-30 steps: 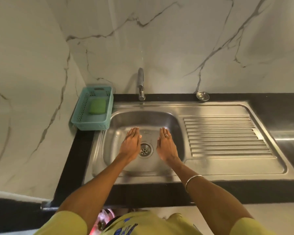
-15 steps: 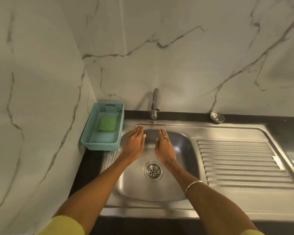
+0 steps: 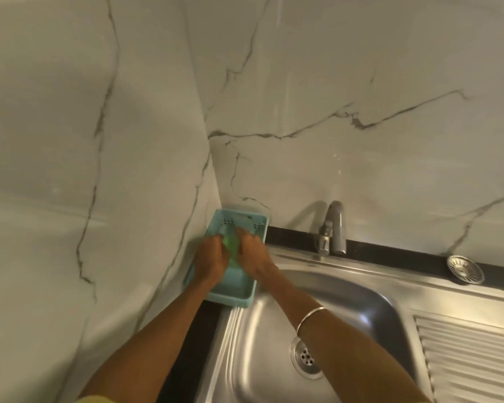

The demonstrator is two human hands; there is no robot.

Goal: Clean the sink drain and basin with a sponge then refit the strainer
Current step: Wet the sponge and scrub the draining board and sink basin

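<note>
White marble-look wall (image 3: 361,82) fills most of view, steel sink basin (image 3: 346,301) lower right. We see both hands moved out of basin since half second ago, now inside teal plastic basket (image 3: 239,289) in left corner. Left hand (image 3: 210,263) and right hand (image 3: 253,257) either side of green sponge (image 3: 232,242), fingers curled toward it; blurred, we cannot tell if gripped. Round metal strainer (image 3: 464,269) on black ledge behind drainboard, well apart from open drain (image 3: 304,357). Grey tap (image 3: 333,228) unchanged.
</note>
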